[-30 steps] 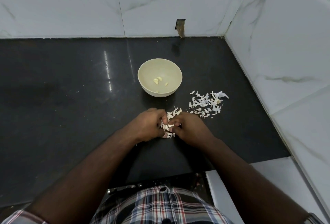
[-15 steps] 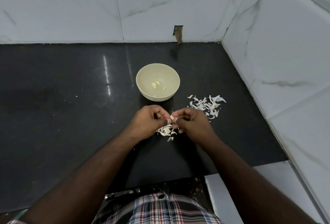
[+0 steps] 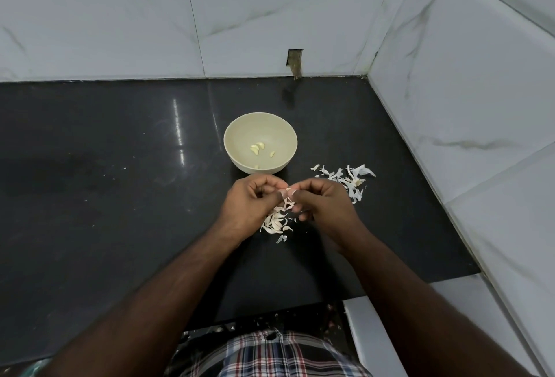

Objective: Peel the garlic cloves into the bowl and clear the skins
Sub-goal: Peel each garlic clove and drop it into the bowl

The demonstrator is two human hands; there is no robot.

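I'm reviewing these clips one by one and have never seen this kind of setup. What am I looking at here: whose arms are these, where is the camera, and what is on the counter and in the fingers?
There is no machine here. A person wears a wide-angle camera on the head, looking forward and down, so the two arms entering from the bottom are their own.

The left hand and the right hand meet above a dark counter set in a tiled corner. Between their fingertips they pinch a small garlic clove, mostly hidden, apparently being peeled.

Just beyond the hands stands a pale bowl with a few peeled cloves in it. Under the hands lies a small heap of unpeeled cloves. To the right of the bowl is a scatter of papery skins.
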